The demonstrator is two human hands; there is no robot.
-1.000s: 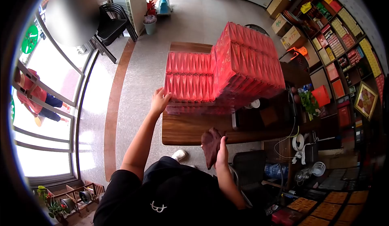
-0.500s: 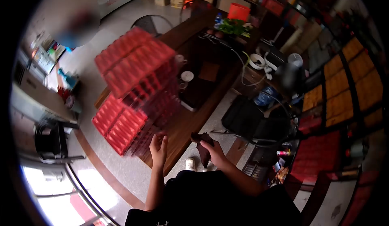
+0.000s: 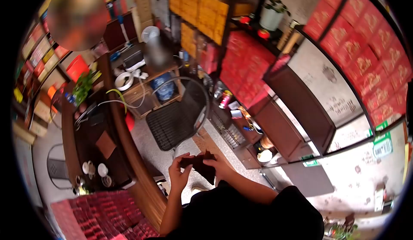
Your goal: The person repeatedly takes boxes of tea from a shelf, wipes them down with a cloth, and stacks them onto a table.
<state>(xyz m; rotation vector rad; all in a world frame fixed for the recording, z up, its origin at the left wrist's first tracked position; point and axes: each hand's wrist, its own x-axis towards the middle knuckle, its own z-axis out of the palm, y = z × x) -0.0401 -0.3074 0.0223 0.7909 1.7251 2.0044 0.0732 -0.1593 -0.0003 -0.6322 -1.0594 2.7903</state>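
Both of my hands meet in front of my body around a dark brown cloth (image 3: 203,166). My left hand (image 3: 180,171) pinches its left end between thumb and fingers. At its right side, my right hand (image 3: 218,167) has its fingers closed on it. Stacked red packs (image 3: 105,214) rest on the dark wooden table (image 3: 144,184) at the lower left, apart from my hands.
Beyond my hands stands a black chair (image 3: 170,126). Left of it are a small cabinet (image 3: 140,98) with cables and a green plant (image 3: 81,89). Shelves hold orange boxes (image 3: 198,7) and red boxes (image 3: 245,68). A cabinet with a dark panel (image 3: 301,106) stands at right.
The view has swung right, away from the red stack, towards the shelves and chair. My left hand has left the stack and joined my right hand at the brown cloth.
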